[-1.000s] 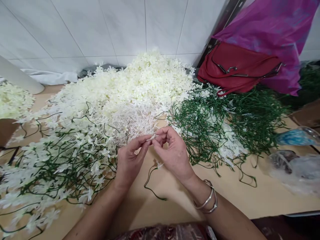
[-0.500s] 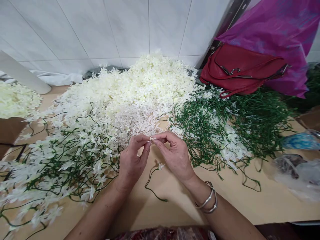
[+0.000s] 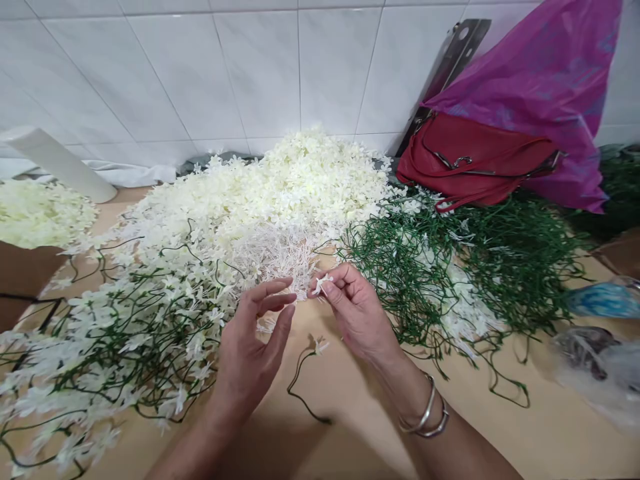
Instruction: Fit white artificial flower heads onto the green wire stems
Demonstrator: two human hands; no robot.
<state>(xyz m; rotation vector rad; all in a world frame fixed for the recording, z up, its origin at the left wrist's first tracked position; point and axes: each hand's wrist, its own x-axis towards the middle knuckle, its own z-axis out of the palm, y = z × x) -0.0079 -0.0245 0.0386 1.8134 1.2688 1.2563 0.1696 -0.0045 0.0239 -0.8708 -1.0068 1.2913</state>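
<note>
Between the thumb and forefinger of my right hand [image 3: 357,310] is a small white artificial flower piece [image 3: 323,285]. My left hand [image 3: 257,337] is just left of it, thumb and fingers apart with nothing between them. On the table below the hands lies a single green stem [image 3: 295,381] with a white tip. Beyond the hands spread thin white stamens [image 3: 275,250] and a heap of cream-white flower heads [image 3: 310,173]. White flowers on green stems [image 3: 145,333] lie to the left, and a tangle of green stems [image 3: 400,267] to the right.
A red handbag [image 3: 480,160] and a purple plastic bag [image 3: 540,80] stand at the back right against the tiled wall [image 3: 260,73]. A white roll [image 3: 65,163] leans at the back left near a brown box [image 3: 25,273]. Clear plastic bags [image 3: 600,367] lie at the right.
My hands have come apart. The left has let go of the small flower piece and moved left with fingers opened; the right keeps hold. The view has tilted up slightly.
</note>
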